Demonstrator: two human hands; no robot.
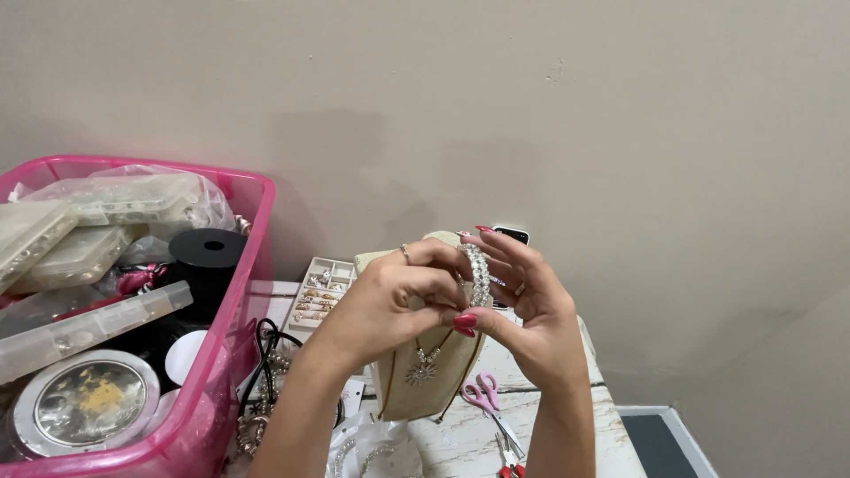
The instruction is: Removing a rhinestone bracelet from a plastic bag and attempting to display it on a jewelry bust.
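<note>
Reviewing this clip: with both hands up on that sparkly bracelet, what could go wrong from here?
1. The bracelet is pinched only by fingertips of the left hand and right hand; it could slip.
2. Either forearm might nudge the fabric necklace bust below.
3. The pink scissors lie near the right wrist.

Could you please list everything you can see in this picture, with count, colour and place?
bracelet: one, silver, sparkling, held between both hands
necklace bust: one, beige, behind the hands, wearing a pendant necklace
ring tray: one, white, left of the bust
scissors: one pair, pink handles, on the table
bin: one, pink, at left, filled with clear boxes
spool: one, black, in the bin
table: one, white, worn
left hand: pinching the bracelet
right hand: gripping the bracelet
</note>
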